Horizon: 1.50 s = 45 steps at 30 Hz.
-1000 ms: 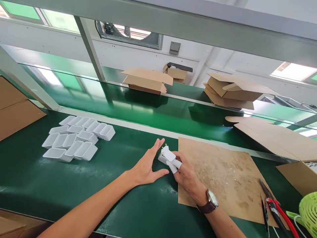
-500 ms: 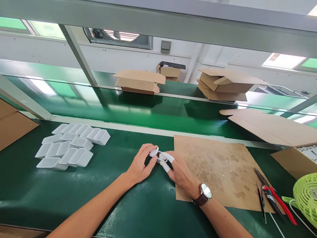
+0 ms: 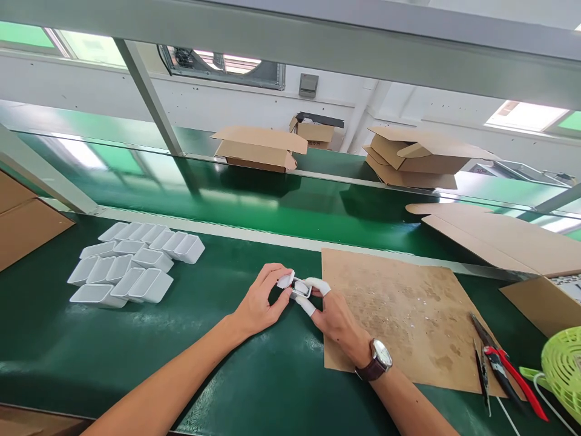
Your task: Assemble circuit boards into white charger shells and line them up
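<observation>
In front of me, above the green work surface [image 3: 254,375], both hands meet at a small white plastic housing [image 3: 301,289]. My left hand [image 3: 263,300] pinches its left end, where a flat white piece [image 3: 285,280] stands tilted between thumb and fingers. White covers sit on the thumb and index finger of my right hand [image 3: 336,315], which grips the housing's right side. Its open inside faces up, with something dark and a white shape in it, too small to make out. A watch [image 3: 380,356] is on my right wrist.
Several white plastic housings [image 3: 149,286] lie in rows at left. A stained brown cardboard sheet [image 3: 385,309] is at right, with red-handled pliers [image 3: 503,360], tweezers [image 3: 482,375] and a green fan [image 3: 563,369]. Cardboard boxes [image 3: 261,148] stand on the conveyor's far side.
The right fingers have loosened and shifted slightly right, so more of the housing's inside shows. My left hand keeps its pinch. The whole view has shifted a little.
</observation>
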### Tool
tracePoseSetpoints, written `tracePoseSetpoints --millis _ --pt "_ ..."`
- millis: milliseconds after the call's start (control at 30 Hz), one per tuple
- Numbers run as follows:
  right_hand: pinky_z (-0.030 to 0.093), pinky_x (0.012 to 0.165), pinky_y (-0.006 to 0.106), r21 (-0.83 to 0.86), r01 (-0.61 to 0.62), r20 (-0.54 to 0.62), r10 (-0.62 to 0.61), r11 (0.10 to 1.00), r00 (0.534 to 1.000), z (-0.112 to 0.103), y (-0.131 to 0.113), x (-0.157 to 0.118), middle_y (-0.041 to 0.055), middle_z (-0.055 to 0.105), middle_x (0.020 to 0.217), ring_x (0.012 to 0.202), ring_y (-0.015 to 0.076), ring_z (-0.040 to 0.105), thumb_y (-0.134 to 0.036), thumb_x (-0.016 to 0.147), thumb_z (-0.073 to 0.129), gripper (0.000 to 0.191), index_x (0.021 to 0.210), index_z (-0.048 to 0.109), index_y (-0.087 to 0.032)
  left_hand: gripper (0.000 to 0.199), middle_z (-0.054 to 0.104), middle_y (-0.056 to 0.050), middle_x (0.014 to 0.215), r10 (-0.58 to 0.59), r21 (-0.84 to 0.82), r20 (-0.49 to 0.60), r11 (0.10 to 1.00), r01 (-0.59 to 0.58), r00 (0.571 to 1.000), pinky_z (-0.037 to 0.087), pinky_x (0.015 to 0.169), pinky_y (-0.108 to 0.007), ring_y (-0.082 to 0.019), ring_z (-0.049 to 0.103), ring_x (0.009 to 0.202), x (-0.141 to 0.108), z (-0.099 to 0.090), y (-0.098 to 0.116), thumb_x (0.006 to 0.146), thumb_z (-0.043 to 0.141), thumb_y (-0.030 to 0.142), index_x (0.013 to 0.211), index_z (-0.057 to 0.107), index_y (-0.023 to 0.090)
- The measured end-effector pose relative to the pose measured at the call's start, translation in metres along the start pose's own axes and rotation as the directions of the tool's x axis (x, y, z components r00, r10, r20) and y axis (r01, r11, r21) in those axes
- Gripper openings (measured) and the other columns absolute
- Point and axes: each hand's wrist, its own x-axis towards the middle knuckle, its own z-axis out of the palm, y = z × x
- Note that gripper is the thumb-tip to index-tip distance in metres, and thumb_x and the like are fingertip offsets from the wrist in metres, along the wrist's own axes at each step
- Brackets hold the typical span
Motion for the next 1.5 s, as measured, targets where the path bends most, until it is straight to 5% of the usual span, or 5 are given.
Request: tracePoseSetpoints --millis 467,600,833,1300,1500 --pt "0.062 0.09 0.042 0.273 -0.087 -0.049 0.104 0.958 0.993 0.005 0.005 0.006 0.0098 0.073 0.117 0.101 0.0251 0.072 -0.037 0.095 0.067 0.028 0.12 0.069 -0.025 0.059 0.05 -0.014 0.136 -0.083 -0.059 -0.006 0.995 0.082 0.997 0.065 0.091 -0.044 -0.024 0.066 0.109 -0.008 0.005 -0.007 0.095 0.069 0.027 0.147 0.043 0.027" --pt "0.063 0.088 0.045 0.67 -0.377 0.051 0.467 0.64 0.883 0.01 0.0 0.011 0.0087 0.076 0.101 0.098 0.0283 0.073 -0.058 0.08 0.08 0.045 0.107 0.073 -0.024 0.108 0.037 -0.017 0.149 -0.031 -0.015 -0.035 0.999 0.031 0.999 0.065 0.092 -0.051 -0.031 0.064 0.118 -0.013 0.009 -0.004 0.077 0.091 0.037 0.16 0.022 0.033" --pt "0.063 0.084 0.045 0.853 -0.473 0.309 0.517 0.22 0.798 0.003 -0.029 0.016 0.0102 0.076 0.096 0.1 0.0316 0.072 -0.06 0.073 0.086 0.051 0.098 0.074 -0.017 0.087 0.059 -0.02 0.134 0.248 0.16 -0.045 0.958 -0.238 0.968 0.063 0.098 -0.05 -0.033 0.066 0.12 -0.005 0.006 0.008 0.094 0.073 0.051 0.16 0.025 0.02" --pt "0.063 0.086 0.046 0.803 -0.529 0.359 0.484 0.276 0.798 0.004 -0.029 0.012 0.0125 0.075 0.094 0.098 0.0314 0.073 -0.064 0.087 0.072 0.051 0.103 0.074 -0.016 0.063 0.061 -0.02 0.132 0.215 0.194 -0.081 0.961 -0.196 0.973 0.061 0.096 -0.045 -0.031 0.065 0.119 -0.007 0.011 0.015 0.101 0.063 0.032 0.155 0.033 0.017" --pt "0.063 0.093 0.047 0.653 -0.387 0.112 0.422 0.651 0.899 0.005 -0.016 0.01 0.0086 0.076 0.103 0.097 0.027 0.073 -0.064 0.089 0.07 0.046 0.108 0.075 -0.022 0.073 0.061 -0.017 0.125 0.081 0.178 -0.08 0.982 -0.065 0.993 0.059 0.093 -0.048 -0.032 0.062 0.113 -0.007 0.013 0.004 0.089 0.067 0.022 0.153 0.034 0.016"
